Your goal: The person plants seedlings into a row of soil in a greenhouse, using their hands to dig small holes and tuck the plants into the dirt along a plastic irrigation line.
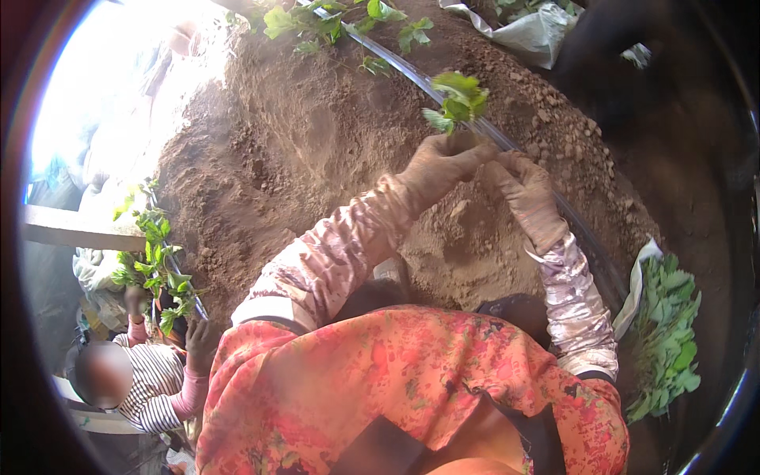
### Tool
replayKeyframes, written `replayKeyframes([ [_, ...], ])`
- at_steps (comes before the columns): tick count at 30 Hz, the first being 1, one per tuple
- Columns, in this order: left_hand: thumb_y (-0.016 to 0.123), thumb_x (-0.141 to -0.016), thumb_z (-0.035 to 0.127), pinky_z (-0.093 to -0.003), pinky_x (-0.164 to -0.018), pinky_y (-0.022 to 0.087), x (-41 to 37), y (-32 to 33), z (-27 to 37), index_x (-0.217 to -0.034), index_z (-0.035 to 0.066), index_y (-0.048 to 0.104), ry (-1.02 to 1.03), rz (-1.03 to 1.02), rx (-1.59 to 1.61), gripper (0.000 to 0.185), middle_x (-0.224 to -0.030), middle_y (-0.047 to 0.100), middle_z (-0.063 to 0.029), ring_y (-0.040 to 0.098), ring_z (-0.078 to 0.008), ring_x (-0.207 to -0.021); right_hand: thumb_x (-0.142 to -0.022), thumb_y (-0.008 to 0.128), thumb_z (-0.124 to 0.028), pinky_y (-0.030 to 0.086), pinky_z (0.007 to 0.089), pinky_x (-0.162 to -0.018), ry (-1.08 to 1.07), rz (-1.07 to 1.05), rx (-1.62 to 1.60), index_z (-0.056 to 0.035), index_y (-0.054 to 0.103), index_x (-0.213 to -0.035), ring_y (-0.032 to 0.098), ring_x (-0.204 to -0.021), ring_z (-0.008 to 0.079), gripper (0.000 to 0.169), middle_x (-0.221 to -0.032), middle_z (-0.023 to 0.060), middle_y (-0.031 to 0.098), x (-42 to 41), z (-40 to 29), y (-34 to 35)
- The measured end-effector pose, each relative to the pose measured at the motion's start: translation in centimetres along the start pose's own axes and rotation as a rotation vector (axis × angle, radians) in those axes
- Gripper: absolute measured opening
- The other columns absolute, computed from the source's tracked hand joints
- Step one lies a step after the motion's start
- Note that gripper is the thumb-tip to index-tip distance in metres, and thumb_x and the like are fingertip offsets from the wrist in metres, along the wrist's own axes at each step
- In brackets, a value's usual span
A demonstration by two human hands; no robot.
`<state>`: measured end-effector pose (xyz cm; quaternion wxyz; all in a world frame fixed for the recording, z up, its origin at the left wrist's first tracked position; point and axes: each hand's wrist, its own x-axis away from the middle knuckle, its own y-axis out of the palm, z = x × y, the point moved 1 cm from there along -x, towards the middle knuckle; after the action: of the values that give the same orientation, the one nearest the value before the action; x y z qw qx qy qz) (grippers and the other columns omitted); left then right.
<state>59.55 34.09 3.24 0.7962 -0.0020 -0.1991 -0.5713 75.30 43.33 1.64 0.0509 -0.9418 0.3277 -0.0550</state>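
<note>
My left hand point(442, 161), coated in soil, is closed around the stem end of a small leafy seedling point(457, 101). The seedling's green lobed leaves stick out beyond my fingers and are slightly blurred. Just to its right, my right hand point(525, 187) has its fingertips drawn together close to my left fingers. Whether those fingertips pinch the seedling's lower end cannot be made out. Both hands are above a ridge of brown soil point(332, 119), beside a clear plastic tube point(398, 62) that runs along the ridge and passes behind the hands.
Leafy seedlings point(332, 27) lie along the tube at the top. On the right, a white sack point(638, 285) borders a thick bunch of seedlings point(668, 344). Another white sack point(534, 32) sits at top right. A co-worker in a striped top point(151, 380) is at lower left, near plants point(157, 261).
</note>
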Motion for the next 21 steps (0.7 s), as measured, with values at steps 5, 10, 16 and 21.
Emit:
replayKeyframes([
  [5,0.067,-0.091,0.024,-0.0244,-0.071,0.047,-2.8,-7.3,-0.1,-0.107,0.009,0.069,0.021,0.199,0.144,0.022,-0.095,0.068,0.0008,0.059,-0.0092,-0.080,-0.096,0.050,-0.044,0.052,0.0390,-0.087,-0.058,0.097,0.753,-0.0146,0.067,-0.116,0.063,-0.102,0.0254,0.039,-0.111,0.0111,0.066,-9.6,3.5,-1.6],
  [10,0.067,-0.092,0.021,-0.0278,-0.077,0.049,-6.7,-10.3,0.5,-0.108,0.004,0.067,0.031,0.238,0.166,0.023,-0.094,0.069,-0.0039,0.062,-0.0135,-0.088,-0.090,0.057,-0.035,0.045,0.0425,-0.094,-0.471,0.085,1.046,-0.0131,0.066,-0.115,0.058,-0.110,0.0284,0.034,-0.117,0.0098,0.063,-21.0,7.5,-1.6],
  [16,0.065,-0.092,0.019,-0.0239,-0.070,0.044,-9.5,-12.0,1.7,-0.112,0.006,0.067,0.149,0.314,0.019,0.024,-0.096,0.066,0.0022,0.052,-0.0071,-0.075,-0.093,0.049,-0.035,0.042,0.0393,-0.099,-0.511,0.026,1.333,-0.0111,0.065,-0.114,0.057,-0.113,0.0263,0.035,-0.125,0.0088,0.060,-25.5,9.4,-0.3],
  [21,0.066,-0.092,0.017,-0.0255,-0.072,0.046,-11.8,-13.0,-0.2,-0.111,0.004,0.066,0.166,0.346,-0.069,0.023,-0.095,0.066,0.0000,0.056,-0.0095,-0.081,-0.095,0.046,-0.037,0.039,0.0397,-0.102,-0.401,-0.133,1.355,-0.0111,0.062,-0.118,0.054,-0.117,0.0262,0.038,-0.127,0.0090,0.058,-25.8,11.4,-0.3],
])
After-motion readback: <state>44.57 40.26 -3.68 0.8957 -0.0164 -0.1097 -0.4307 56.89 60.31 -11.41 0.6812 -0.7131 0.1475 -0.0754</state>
